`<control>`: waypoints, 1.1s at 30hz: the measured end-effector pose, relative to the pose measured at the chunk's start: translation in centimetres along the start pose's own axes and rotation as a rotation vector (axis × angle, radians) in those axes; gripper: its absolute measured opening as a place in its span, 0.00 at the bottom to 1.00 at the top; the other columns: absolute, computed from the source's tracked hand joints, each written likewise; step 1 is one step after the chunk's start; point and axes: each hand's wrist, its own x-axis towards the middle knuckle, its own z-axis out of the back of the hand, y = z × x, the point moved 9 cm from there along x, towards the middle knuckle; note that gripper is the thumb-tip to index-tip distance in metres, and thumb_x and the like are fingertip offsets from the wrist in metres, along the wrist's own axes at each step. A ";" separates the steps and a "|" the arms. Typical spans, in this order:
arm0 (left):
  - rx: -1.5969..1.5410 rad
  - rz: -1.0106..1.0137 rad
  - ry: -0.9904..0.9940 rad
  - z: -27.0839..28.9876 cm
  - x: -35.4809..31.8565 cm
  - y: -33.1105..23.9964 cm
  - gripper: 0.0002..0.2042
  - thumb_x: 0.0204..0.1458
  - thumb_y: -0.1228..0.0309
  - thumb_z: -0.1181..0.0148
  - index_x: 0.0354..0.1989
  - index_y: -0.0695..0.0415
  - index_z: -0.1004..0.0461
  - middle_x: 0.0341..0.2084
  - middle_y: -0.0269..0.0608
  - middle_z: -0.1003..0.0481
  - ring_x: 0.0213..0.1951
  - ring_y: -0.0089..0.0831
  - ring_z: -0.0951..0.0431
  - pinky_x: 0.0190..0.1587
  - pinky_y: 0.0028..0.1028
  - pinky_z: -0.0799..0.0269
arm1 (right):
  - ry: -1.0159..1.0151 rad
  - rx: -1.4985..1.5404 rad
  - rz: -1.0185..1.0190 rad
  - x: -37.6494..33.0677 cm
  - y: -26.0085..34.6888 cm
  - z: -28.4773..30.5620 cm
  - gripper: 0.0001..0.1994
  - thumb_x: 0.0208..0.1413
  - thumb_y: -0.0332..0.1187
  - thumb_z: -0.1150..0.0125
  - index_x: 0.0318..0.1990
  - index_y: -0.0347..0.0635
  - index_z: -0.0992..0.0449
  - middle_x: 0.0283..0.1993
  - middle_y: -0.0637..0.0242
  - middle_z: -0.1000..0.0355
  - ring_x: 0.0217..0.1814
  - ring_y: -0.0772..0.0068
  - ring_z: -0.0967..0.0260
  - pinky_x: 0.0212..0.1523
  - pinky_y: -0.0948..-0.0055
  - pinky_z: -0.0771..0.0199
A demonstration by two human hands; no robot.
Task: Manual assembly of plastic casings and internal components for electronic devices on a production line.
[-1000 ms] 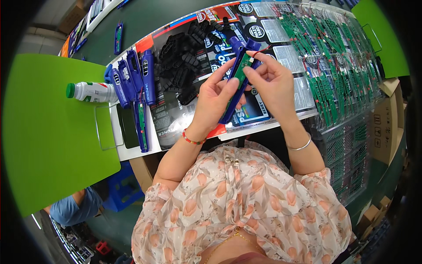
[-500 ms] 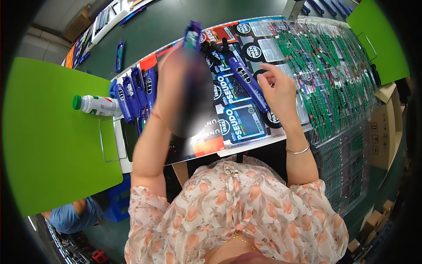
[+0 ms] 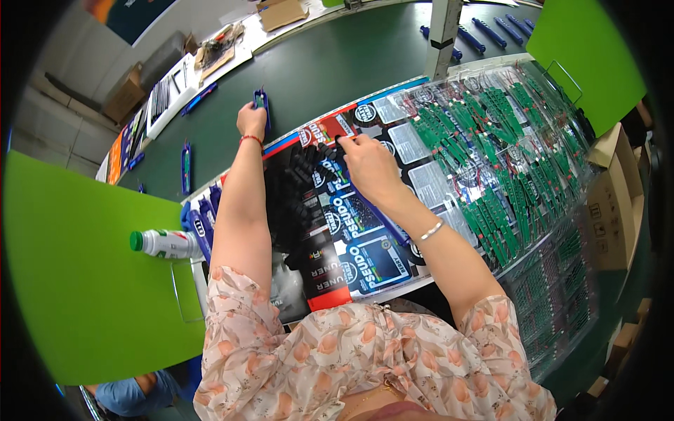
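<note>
My left hand [image 3: 252, 121] is stretched far out over the green bench, its fingers closed round a blue plastic casing [image 3: 262, 98] with a green circuit board inside. On the printed mat, my right hand [image 3: 371, 163] bends its fingers together in a pinch beside a heap of small black parts [image 3: 327, 163]. A dark bit shows at those fingertips, too small to name. Partly under the right hand and wrist lies a closed blue casing [image 3: 393, 228]. More blue casings [image 3: 202, 228] lie left of my left forearm, which partly hides them.
Bagged green circuit boards [image 3: 484, 154] cover the right side. A white bottle with a green cap [image 3: 165, 243] lies by the left green panel [image 3: 91, 266]. Another open casing [image 3: 186, 168] rests on the bench [image 3: 316, 77]. A metal post [image 3: 444, 38] stands at the far edge.
My left hand has moved away from me to the far bench with the open casing. My right hand has shifted left and forward to the black parts, its fingers now closer together.
</note>
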 end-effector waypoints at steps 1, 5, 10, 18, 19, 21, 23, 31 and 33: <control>0.053 0.008 0.029 -0.2 0.3 0.6 0.18 0.45 0.67 0.46 0.46 0.53 0.20 0.41 0.49 0.20 0.44 0.48 0.21 0.49 0.38 0.27 | 0.030 -0.051 0.005 0.6 -0.1 -1.2 0.06 0.53 0.27 0.46 0.39 0.42 0.26 0.36 0.55 0.29 0.38 0.54 0.26 0.35 0.60 0.21; 0.263 -0.067 -0.019 0.7 0.7 1.7 0.23 0.47 0.65 0.47 0.55 0.55 0.28 0.44 0.57 0.23 0.47 0.53 0.23 0.51 0.42 0.28 | 0.021 -0.127 0.047 1.8 0.7 -3.2 0.05 0.50 0.30 0.43 0.31 0.44 0.21 0.38 0.57 0.28 0.40 0.55 0.26 0.34 0.63 0.20; 0.347 -0.243 -0.246 4.1 -5.2 -5.8 0.23 0.51 0.62 0.42 0.56 0.55 0.29 0.45 0.53 0.26 0.54 0.46 0.30 0.55 0.43 0.32 | 0.058 -0.204 0.014 2.1 0.7 -3.2 0.04 0.49 0.29 0.42 0.28 0.42 0.21 0.34 0.57 0.27 0.37 0.56 0.24 0.34 0.64 0.20; -0.236 -0.875 0.361 4.7 -23.5 -15.8 0.12 0.50 0.79 0.44 0.43 0.60 0.21 0.32 0.48 0.23 0.33 0.41 0.22 0.39 0.32 0.26 | -0.115 0.010 -0.139 0.1 -3.2 2.1 0.06 0.46 0.22 0.44 0.33 0.38 0.23 0.34 0.53 0.29 0.35 0.47 0.26 0.38 0.55 0.25; -0.249 -0.954 0.456 5.3 -26.7 -16.3 0.12 0.49 0.80 0.44 0.43 0.60 0.22 0.34 0.48 0.23 0.34 0.42 0.22 0.39 0.33 0.27 | -0.171 0.001 -0.143 -0.5 -3.5 3.9 0.08 0.45 0.21 0.43 0.34 0.38 0.22 0.34 0.54 0.29 0.34 0.48 0.27 0.39 0.56 0.26; -0.254 -1.044 0.528 6.9 -32.0 -17.0 0.15 0.48 0.81 0.43 0.46 0.58 0.23 0.40 0.49 0.26 0.35 0.44 0.23 0.39 0.34 0.27 | -0.260 0.047 -0.107 -2.6 -3.9 7.6 0.09 0.44 0.20 0.42 0.35 0.38 0.21 0.35 0.55 0.29 0.33 0.51 0.27 0.38 0.59 0.25; -0.213 -1.076 0.588 8.2 -35.8 -17.6 0.16 0.50 0.78 0.41 0.49 0.56 0.24 0.47 0.51 0.30 0.36 0.45 0.24 0.40 0.34 0.27 | -0.278 0.128 -0.138 -4.6 -4.3 9.6 0.10 0.44 0.20 0.41 0.35 0.37 0.20 0.36 0.54 0.28 0.33 0.53 0.27 0.37 0.60 0.25; 0.033 -0.862 0.507 6.8 -39.1 -15.9 0.14 0.49 0.57 0.34 0.34 0.55 0.22 0.48 0.48 0.29 0.33 0.43 0.21 0.36 0.35 0.24 | -0.207 0.570 -0.434 -9.3 -6.0 9.7 0.07 0.51 0.22 0.40 0.38 0.38 0.19 0.37 0.59 0.25 0.32 0.68 0.22 0.31 0.73 0.23; -0.082 -0.741 0.492 8.1 -38.2 -15.1 0.11 0.45 0.67 0.32 0.30 0.58 0.27 0.50 0.48 0.32 0.32 0.46 0.21 0.36 0.36 0.24 | -0.185 0.595 -0.434 -9.7 -5.9 9.7 0.08 0.50 0.22 0.39 0.39 0.38 0.20 0.37 0.59 0.24 0.33 0.70 0.22 0.33 0.74 0.23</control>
